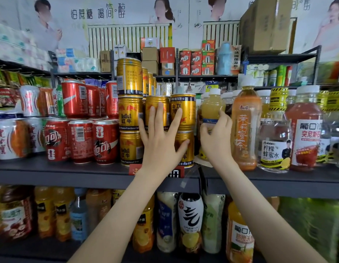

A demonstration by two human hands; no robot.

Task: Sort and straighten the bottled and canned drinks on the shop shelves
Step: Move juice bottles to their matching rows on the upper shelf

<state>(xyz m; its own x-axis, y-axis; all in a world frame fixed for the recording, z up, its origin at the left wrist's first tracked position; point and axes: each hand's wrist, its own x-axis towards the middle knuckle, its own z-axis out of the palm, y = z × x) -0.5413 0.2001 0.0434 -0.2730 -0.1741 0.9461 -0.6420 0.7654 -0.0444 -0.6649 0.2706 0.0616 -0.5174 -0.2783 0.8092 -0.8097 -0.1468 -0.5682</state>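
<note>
Because the gold energy-drink cans (129, 114) are stacked in tiers at the middle of the upper shelf (51, 171), one column three high, the left hand (161, 141) is laid flat against their fronts. Its fingers are spread wide across the second tier and the thumb reaches a bottom can. The stack is judged to be steadied, or pushed square, while its neighbour is handled. Just to the right, a small yellow juice bottle (211, 109) is gripped about its body by the right hand (216, 139), fingers and thumb curled round the label band. The bottle stands close against the cans and in front of taller bottles, so it is probably being turned or shifted into a row of its own. An orange tea bottle (244, 130) stands upright just beside it, and red cola cans (106, 141) are stacked two high left of the gold ones. Whether the juice bottle is lifted clear of the shelf cannot be told, its base being hidden by the hand.
</note>
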